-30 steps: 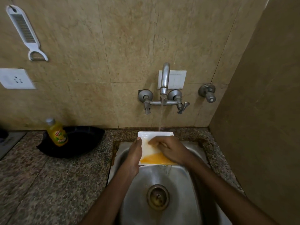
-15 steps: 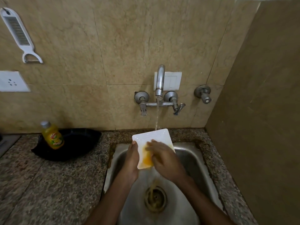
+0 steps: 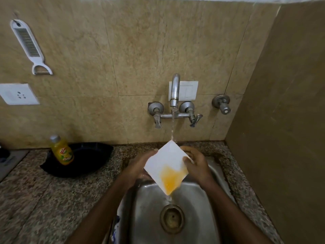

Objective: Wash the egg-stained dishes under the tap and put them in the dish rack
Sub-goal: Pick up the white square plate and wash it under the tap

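**Item:** square white plate [image 3: 164, 160], held over the sink [image 3: 197, 226] and tilted corner-down. Its 12 o'clock corner meets the stream from the tap [image 3: 175, 90]. Yellow egg residue [image 3: 169, 179] is gathered toward the 6 o'clock corner and runs off above the drain [image 3: 172, 218].

**Left hand** [image 3: 139, 166]: grips the plate's 9 o'clock edge, thumb on the rim, fingers behind.

**Right hand** [image 3: 197, 164]: fingers curled round the 3 o'clock edge.

**Hazards (judged):**
- The plate is wet and held by its edges only, so it may slip and strike the steel basin.
- The thin stream lands on the top corner alone, so egg may cling lower down unless rubbed.
- The steep tilt could send yolky water onto the worktop [image 3: 44, 199].
- No dish rack can be made out, so carrying a dripping plate out of view calls for a firmer hold.

**Surface:** speckled granite worktop surrounds the sink. At 9 o'clock of the sink stands a yellow dish-soap bottle [image 3: 61, 150], at the near rim of a black tray [image 3: 89, 159]. Whether it stands in the tray or beside it cannot be told.

**Room:**
- Beige stone-tiled wall.
- White grater [image 3: 28, 44] hanging at 10 o'clock, with a socket [image 3: 17, 94] below it.
- Switch plate [image 3: 190, 90] behind the tap.
- Separate valve [image 3: 222, 103] at 1 o'clock of the sink.
- Plain side wall at 3 o'clock.
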